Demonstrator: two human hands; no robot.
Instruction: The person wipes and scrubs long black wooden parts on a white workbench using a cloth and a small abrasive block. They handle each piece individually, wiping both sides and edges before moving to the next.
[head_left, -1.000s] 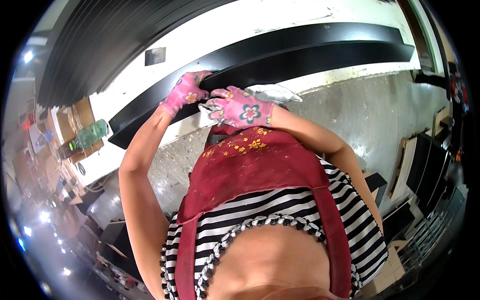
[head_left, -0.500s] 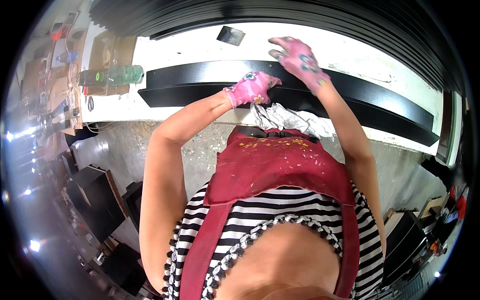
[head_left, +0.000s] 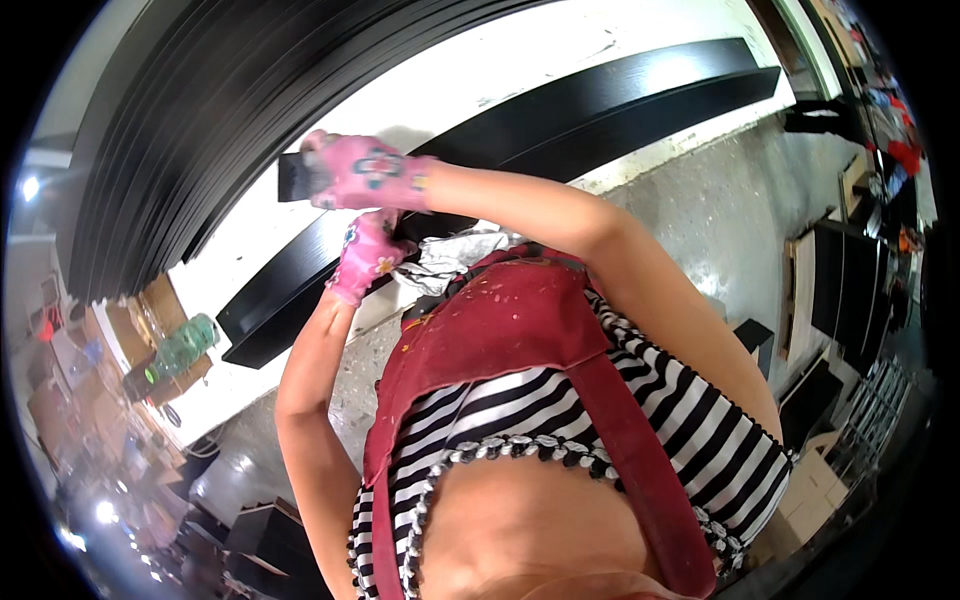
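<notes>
My right hand [head_left: 368,174], in a pink flowered glove, grips a small dark flat square piece [head_left: 293,177] above the white tabletop. Its fingers are slightly blurred. Just below it, my left hand [head_left: 366,258], gloved alike, is closed over a long black board [head_left: 590,110]; what its fingers hold is hidden. The board has a raised lengthwise ridge and lies across the table. A crumpled white rag [head_left: 445,258] with dark stains lies beside my left hand, at the board's near edge.
A big stack of long black boards [head_left: 230,90] fills the far left side. A green plastic bottle [head_left: 185,342] lies on cardboard at the table's left end. Black panels [head_left: 845,280] stand on the floor at the right.
My right hand has reached across to the left and taken hold of the dark square piece that lay on the table. My view has turned; my left hand stays at the board.
</notes>
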